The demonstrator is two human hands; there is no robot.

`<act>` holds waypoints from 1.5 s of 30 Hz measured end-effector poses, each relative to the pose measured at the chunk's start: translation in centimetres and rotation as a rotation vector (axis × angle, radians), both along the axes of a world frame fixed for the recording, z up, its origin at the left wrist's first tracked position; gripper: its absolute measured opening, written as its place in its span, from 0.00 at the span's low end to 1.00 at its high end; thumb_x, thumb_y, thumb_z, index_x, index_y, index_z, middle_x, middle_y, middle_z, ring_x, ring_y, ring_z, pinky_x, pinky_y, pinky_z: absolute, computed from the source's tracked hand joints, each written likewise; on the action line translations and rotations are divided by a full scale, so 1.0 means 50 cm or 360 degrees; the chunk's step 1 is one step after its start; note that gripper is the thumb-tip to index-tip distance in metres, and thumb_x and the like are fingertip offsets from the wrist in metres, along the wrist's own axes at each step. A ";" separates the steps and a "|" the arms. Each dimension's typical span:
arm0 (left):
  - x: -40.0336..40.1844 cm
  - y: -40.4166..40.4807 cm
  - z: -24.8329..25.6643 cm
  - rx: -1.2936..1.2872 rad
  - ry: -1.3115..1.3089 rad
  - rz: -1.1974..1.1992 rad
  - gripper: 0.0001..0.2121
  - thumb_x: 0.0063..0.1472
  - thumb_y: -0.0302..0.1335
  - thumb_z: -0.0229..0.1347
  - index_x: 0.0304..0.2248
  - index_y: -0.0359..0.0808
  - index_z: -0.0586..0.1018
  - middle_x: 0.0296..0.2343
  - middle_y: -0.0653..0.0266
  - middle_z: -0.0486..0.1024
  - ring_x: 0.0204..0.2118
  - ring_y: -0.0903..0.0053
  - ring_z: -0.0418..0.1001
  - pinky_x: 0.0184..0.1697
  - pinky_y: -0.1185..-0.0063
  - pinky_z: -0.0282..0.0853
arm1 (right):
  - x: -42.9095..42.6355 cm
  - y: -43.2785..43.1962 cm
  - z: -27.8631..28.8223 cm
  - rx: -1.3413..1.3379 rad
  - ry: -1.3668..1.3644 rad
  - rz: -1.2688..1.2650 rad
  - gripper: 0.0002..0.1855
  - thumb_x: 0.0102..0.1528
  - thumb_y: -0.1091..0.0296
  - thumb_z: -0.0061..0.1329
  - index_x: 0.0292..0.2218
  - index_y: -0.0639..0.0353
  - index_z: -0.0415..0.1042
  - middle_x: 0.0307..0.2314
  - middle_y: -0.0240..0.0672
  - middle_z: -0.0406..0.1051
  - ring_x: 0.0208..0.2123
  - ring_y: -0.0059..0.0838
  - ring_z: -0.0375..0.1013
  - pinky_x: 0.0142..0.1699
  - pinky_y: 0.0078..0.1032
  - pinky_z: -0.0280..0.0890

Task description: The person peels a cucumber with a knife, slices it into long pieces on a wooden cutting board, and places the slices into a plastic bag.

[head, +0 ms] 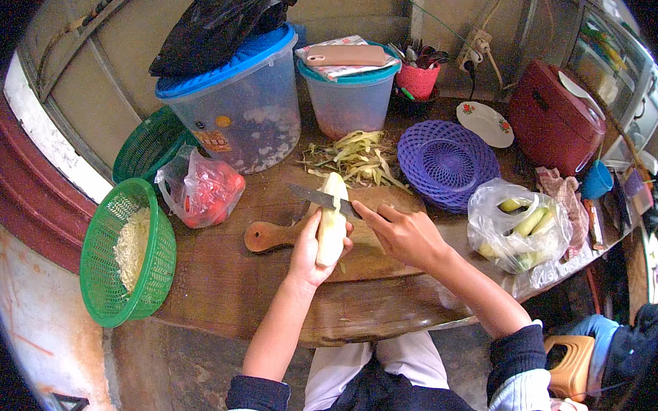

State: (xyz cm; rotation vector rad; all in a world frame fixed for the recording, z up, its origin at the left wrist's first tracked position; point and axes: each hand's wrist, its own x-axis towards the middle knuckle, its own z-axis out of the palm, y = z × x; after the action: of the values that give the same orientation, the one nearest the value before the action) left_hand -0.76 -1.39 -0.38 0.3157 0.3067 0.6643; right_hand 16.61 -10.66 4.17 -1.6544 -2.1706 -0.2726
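Observation:
My left hand grips a pale, peeled long vegetable, held up on end above a wooden cutting board. In my right hand is a kitchen knife, its dark blade lying across the upper part of the vegetable. A strip or sliver of pale flesh shows at the blade. The board's rounded handle points left. Behind the board lies a heap of yellow-green peelings. My left fingers wrap around the far side of the vegetable and are partly hidden.
At the left edge, a green basket holds pale shreds. A bag of red produce sits behind it. Lidded tubs stand at the back. Right are purple woven plates, a bag of green vegetables and a maroon rice cooker.

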 end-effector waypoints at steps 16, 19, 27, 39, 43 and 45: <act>0.003 -0.003 0.002 0.0168 0.0086 0.0054 0.15 0.64 0.39 0.40 0.40 0.36 0.68 0.29 0.61 0.70 0.31 0.74 0.70 0.27 0.78 0.69 | -0.007 0.015 0.000 -0.0048 -0.0014 -0.0084 0.32 0.47 0.68 0.45 0.55 0.50 0.55 0.27 0.37 0.67 0.19 0.36 0.70 0.21 0.31 0.66; 0.008 -0.005 0.004 0.0206 0.0108 0.0077 0.16 0.64 0.39 0.39 0.41 0.36 0.68 0.30 0.62 0.70 0.31 0.74 0.70 0.27 0.78 0.69 | -0.006 0.020 -0.004 -0.0075 -0.0012 -0.0124 0.32 0.47 0.68 0.45 0.55 0.50 0.56 0.28 0.37 0.68 0.20 0.37 0.71 0.22 0.31 0.67; 0.009 -0.023 0.028 0.0312 0.0162 -0.0055 0.20 0.63 0.43 0.41 0.45 0.35 0.67 0.35 0.63 0.71 0.34 0.78 0.70 0.29 0.80 0.70 | 0.028 0.029 -0.004 -0.0154 0.0147 -0.0147 0.34 0.46 0.69 0.47 0.55 0.51 0.54 0.38 0.41 0.69 0.31 0.40 0.74 0.29 0.34 0.70; 0.014 -0.010 0.015 0.0774 0.0841 0.0061 0.16 0.62 0.39 0.44 0.43 0.37 0.69 0.34 0.66 0.72 0.35 0.82 0.71 0.35 0.83 0.68 | 0.009 -0.011 0.006 0.0011 0.0188 -0.0029 0.29 0.49 0.71 0.44 0.54 0.49 0.59 0.23 0.35 0.65 0.18 0.38 0.67 0.20 0.32 0.63; 0.018 -0.012 0.005 0.0882 0.0737 0.0168 0.16 0.64 0.38 0.42 0.44 0.36 0.67 0.35 0.67 0.70 0.34 0.80 0.71 0.39 0.81 0.66 | 0.012 -0.016 0.010 0.0061 0.0169 -0.0024 0.29 0.49 0.71 0.44 0.54 0.48 0.58 0.22 0.35 0.64 0.16 0.37 0.66 0.19 0.31 0.62; 0.021 -0.013 0.001 0.0903 0.0763 0.0168 0.16 0.64 0.38 0.41 0.45 0.36 0.67 0.36 0.67 0.70 0.34 0.79 0.71 0.40 0.81 0.66 | 0.015 -0.018 0.007 0.0066 0.0100 -0.0024 0.30 0.49 0.71 0.45 0.54 0.47 0.57 0.21 0.34 0.64 0.15 0.35 0.66 0.18 0.31 0.62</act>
State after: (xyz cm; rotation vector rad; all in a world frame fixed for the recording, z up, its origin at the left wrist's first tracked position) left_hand 0.30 -2.02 -0.34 1.0143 0.5937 0.7693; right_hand 17.36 -11.55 4.53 -1.6355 -2.0934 -0.2642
